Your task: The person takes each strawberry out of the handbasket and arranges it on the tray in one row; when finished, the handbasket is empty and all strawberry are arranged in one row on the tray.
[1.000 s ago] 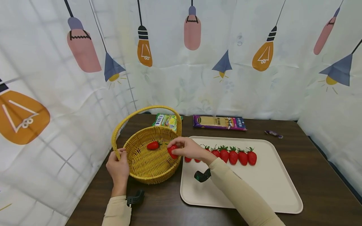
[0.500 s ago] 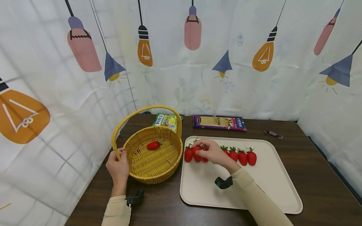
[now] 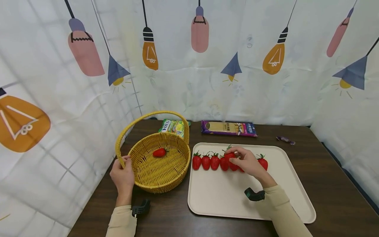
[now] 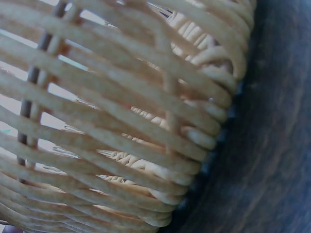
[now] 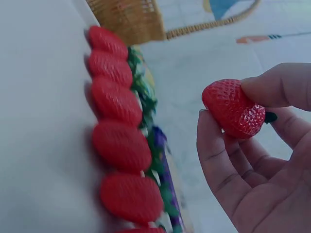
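My right hand (image 3: 250,164) pinches a red strawberry (image 5: 231,107) between thumb and fingers, above the row on the cream tray (image 3: 225,200). In the right wrist view the held fruit is clear of the row, its green stem toward the palm. Several strawberries (image 3: 205,162) stand side by side on the tray, leaves toward the back; the hand hides some of them. At the left, my left hand (image 3: 122,174) grips the foot of the handle of a yellow wicker basket (image 3: 161,188). One strawberry (image 3: 160,152) lies inside it. Only basket weave (image 4: 116,111) and dark table fill the left wrist view.
Behind the basket lies a green-and-yellow packet (image 3: 174,127). A long purple-and-yellow packet (image 3: 229,128) is behind the tray, and a small purple wrapped piece (image 3: 285,140) sits at the back right. A printed curtain (image 3: 189,89) closes off the back and sides.
My right hand has carried the strawberry from over the basket's right rim rightward across the tray's row. My left hand and the basket stay in place.
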### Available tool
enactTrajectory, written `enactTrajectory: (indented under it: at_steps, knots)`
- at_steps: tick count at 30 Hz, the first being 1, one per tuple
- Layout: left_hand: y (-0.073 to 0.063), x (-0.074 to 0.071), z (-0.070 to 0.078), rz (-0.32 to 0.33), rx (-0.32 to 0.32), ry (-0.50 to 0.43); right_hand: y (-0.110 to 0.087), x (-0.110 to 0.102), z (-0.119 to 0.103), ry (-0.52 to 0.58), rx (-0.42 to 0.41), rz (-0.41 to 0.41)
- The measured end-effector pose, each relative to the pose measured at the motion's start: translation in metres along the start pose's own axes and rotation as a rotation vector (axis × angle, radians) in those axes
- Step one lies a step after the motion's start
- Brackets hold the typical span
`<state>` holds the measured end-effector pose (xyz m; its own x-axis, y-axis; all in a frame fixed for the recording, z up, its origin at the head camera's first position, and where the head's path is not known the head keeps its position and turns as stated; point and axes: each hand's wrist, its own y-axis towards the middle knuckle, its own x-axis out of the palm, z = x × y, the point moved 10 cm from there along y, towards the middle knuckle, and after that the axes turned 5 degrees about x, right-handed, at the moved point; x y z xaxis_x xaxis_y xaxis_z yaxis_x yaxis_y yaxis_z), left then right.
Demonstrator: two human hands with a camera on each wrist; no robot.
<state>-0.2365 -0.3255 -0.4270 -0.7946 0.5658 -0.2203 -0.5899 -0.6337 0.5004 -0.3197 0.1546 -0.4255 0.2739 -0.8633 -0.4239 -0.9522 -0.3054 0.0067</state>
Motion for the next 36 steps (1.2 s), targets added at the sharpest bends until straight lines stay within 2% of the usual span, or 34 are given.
enactTrajectory:
  at_steps: [5, 10, 16, 25, 31, 36]
  knots:
    - [-0.001, 0.000, 0.000, -0.007, -0.012, 0.010, -0.005, -0.030, 0.007, -0.065, 0.004, 0.078]
    - [-0.001, -0.001, 0.000, -0.006, -0.007, 0.006, -0.009, -0.054, 0.018, -0.093, 0.054, 0.123]
    - [0.002, -0.002, -0.001, 0.007, 0.010, 0.010, -0.011, -0.076, 0.036, -0.066, 0.114, 0.164]
    - [0.002, -0.001, 0.001, -0.011, 0.012, 0.010, -0.025, -0.116, 0.058, -0.073, 0.127, 0.239]
    - [0.001, 0.000, 0.002, -0.014, 0.007, 0.008, -0.035, -0.133, 0.070, -0.004, 0.145, 0.257]
    - [0.001, 0.000, 0.000, -0.014, 0.002, 0.013, -0.039, -0.140, 0.085, -0.009, 0.192, 0.257]
